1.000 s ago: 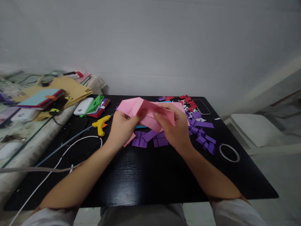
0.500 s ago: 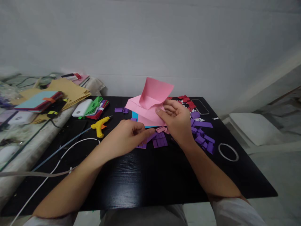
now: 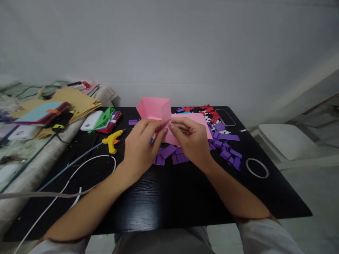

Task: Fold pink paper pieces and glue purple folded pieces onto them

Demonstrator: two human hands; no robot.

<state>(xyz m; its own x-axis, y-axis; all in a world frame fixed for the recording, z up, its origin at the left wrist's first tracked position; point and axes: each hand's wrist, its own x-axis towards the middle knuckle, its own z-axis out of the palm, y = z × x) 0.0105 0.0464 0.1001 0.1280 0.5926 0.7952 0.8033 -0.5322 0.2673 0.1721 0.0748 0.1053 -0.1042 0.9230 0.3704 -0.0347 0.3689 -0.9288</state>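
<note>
Folded pink paper (image 3: 156, 107) stands raised over the middle of the black table, with upright walls at its left part and a flatter sheet reaching right. My left hand (image 3: 143, 141) pinches its near edge between thumb and fingers. Close beside it, my right hand (image 3: 190, 141) grips the same pink paper at a fold near the centre. Just below both hands lie several purple paper pieces (image 3: 181, 157), partly covered by the hands. A bit of blue paper (image 3: 152, 140) peeks out by the left fingers.
A yellow glue gun (image 3: 112, 141) lies left, near a white cable (image 3: 76, 167). Green folded papers (image 3: 105, 119) rest behind it. Purple pieces (image 3: 231, 155), red scraps (image 3: 210, 111) and a white ring (image 3: 256, 168) are on the right. A stool (image 3: 287, 141) stands beyond.
My left hand has risen from the purple pieces and taken hold of the pink paper. The paper has turned, its upright part now further left. My right hand has shifted slightly left.
</note>
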